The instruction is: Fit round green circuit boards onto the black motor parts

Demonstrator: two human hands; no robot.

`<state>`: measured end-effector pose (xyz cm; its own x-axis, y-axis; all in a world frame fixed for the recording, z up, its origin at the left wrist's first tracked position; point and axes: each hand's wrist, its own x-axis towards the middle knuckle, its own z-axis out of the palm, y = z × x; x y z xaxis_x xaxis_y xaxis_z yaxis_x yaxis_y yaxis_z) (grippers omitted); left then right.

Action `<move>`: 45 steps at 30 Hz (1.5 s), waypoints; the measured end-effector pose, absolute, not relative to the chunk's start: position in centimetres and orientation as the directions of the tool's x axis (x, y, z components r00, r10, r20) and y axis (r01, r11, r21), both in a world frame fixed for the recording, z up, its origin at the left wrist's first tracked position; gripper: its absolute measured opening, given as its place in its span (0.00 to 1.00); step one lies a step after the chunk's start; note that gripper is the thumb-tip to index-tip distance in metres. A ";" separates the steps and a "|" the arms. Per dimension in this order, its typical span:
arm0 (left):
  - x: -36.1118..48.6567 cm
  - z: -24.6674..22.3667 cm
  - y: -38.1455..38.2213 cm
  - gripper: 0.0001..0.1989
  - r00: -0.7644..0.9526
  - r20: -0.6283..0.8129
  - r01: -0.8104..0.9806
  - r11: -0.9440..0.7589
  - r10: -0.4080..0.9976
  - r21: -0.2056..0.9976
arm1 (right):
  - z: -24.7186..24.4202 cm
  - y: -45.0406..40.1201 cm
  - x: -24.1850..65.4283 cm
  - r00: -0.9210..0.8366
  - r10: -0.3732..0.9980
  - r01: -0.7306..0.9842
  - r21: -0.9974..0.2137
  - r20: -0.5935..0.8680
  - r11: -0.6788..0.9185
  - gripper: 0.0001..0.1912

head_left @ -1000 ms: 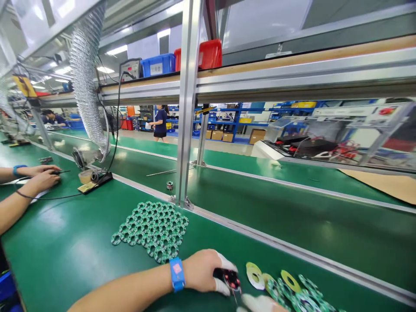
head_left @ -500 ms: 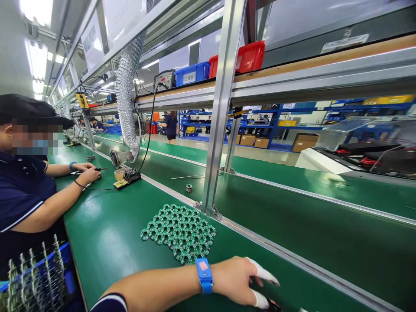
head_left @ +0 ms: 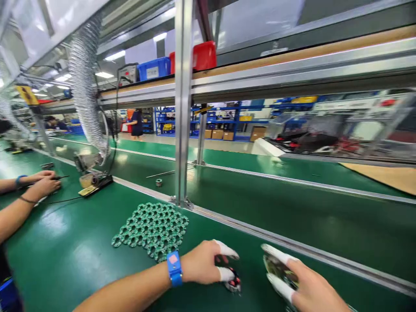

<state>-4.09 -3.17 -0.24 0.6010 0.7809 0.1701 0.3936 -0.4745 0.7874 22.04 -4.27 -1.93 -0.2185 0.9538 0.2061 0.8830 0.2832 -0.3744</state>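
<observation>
My left hand (head_left: 203, 262), with white finger cots and a blue wrist strap (head_left: 174, 268), is bent over the green bench. Its thumb lies on a small round part (head_left: 233, 284) with dark and red pieces, like a motor stator. The index finger is raised apart from the thumb, and the lower fingers are partly hidden. To the right, my right hand (head_left: 312, 286), also in white cots, has a dark greenish thing (head_left: 281, 271) between thumb and forefinger, too blurred to name. Left of my hands lies a sheet of green ring-shaped circuit boards (head_left: 152, 229).
An upright metal post (head_left: 183, 130) rises from the bench rail beyond the boards. A small metal cylinder (head_left: 158, 182) stands behind the rail. At left, a co-worker's hands (head_left: 43, 184) work near a soldering stand (head_left: 89, 186) and a silver duct (head_left: 86, 82).
The view has turned right, so the bench and boards sit farther left. My right hand has come into view. The left hand shows more fully, with the round part still at its thumb.
</observation>
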 end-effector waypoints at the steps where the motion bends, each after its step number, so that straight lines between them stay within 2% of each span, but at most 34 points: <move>1: -4.1 -0.2 -3.3 0.22 0.593 0.167 0.388 -0.462 0.787 0.798 | -0.9 -4.8 21.5 -0.197 0.969 0.899 -0.368 0.147 0.239 0.24; 5: -4.2 -0.4 -3.5 0.21 0.590 0.121 0.371 -0.401 0.798 0.838 | 1.4 -6.1 20.2 -0.141 0.990 0.966 -0.217 0.009 0.140 0.30; 7: -4.2 -0.6 -3.5 0.21 0.590 0.089 0.379 -0.372 0.802 0.847 | 2.0 -6.6 20.1 -0.109 0.994 0.972 -0.211 -0.002 0.106 0.30; 9: -4.2 -0.5 -3.5 0.21 0.583 0.079 0.381 -0.358 0.809 0.853 | 2.6 -6.9 20.0 -0.079 0.996 0.943 -0.321 0.029 0.085 0.31; 10: -4.1 -0.4 -3.6 0.20 0.573 0.089 0.374 -0.357 0.815 0.856 | 2.9 -7.0 19.8 -0.086 0.995 0.891 -0.443 0.053 0.101 0.31; 12: -3.9 0.0 -3.8 0.16 0.538 0.132 0.342 -0.359 0.832 0.868 | 3.2 -7.1 18.9 -0.144 0.984 0.644 -0.745 0.108 0.176 0.28; 14: -3.5 0.4 -4.2 0.13 0.518 0.162 0.297 -0.354 0.840 0.887 | 3.1 -7.3 17.5 -0.218 0.965 0.277 -0.939 0.145 0.204 0.22; 17: -2.9 1.0 -4.7 0.17 0.562 0.102 0.210 -0.261 0.821 0.942 | 2.3 -7.6 15.4 -0.252 0.958 -0.114 -0.987 0.137 0.111 0.20; 19: -2.6 1.2 -4.9 0.18 0.584 0.031 0.149 -0.145 0.811 0.978 | 1.6 -7.9 14.5 -0.238 0.966 -0.238 -0.970 0.103 0.045 0.21; 21: -2.5 1.3 -5.1 0.16 0.574 -0.019 0.101 -0.047 0.819 0.994 | 1.2 -8.0 14.2 -0.234 0.969 -0.282 -0.959 0.080 0.012 0.22; 26: -2.4 1.5 -5.2 0.14 0.477 -0.032 0.085 -0.010 0.878 0.996 | 0.8 -7.9 14.5 -0.216 0.974 -0.185 -0.982 0.073 0.033 0.24; 30: -2.4 1.3 -5.2 0.12 0.442 -0.024 0.091 -0.018 0.897 0.996 | 0.3 -8.2 14.0 -0.087 0.992 0.130 -0.986 0.095 0.105 0.26; 32: -2.4 1.2 -5.3 0.11 0.441 -0.026 0.099 -0.020 0.897 0.995 | 0.2 -8.6 13.7 -0.053 0.987 0.314 -0.936 0.150 0.158 0.24; 34: -2.5 1.2 -5.3 0.10 0.439 -0.022 0.110 -0.029 0.898 0.994 | 0.4 -9.0 13.5 -0.073 0.978 0.428 -0.880 0.196 0.208 0.22; 40: -3.0 1.9 -4.8 0.09 0.576 -0.042 0.107 -0.024 0.816 0.994 | 2.0 -9.5 13.7 -0.295 0.948 0.515 -0.815 0.124 0.267 0.26; 43: -3.2 2.0 -4.7 0.10 0.629 -0.063 0.154 -0.045 0.775 0.987 | 2.6 -9.5 13.9 -0.360 0.924 0.560 -0.763 0.128 0.323 0.23; 45: -3.2 1.8 -4.9 0.12 0.602 -0.034 0.202 -0.111 0.798 0.973 | 2.6 -9.2 14.5 -0.339 0.929 0.590 -0.735 0.150 0.334 0.19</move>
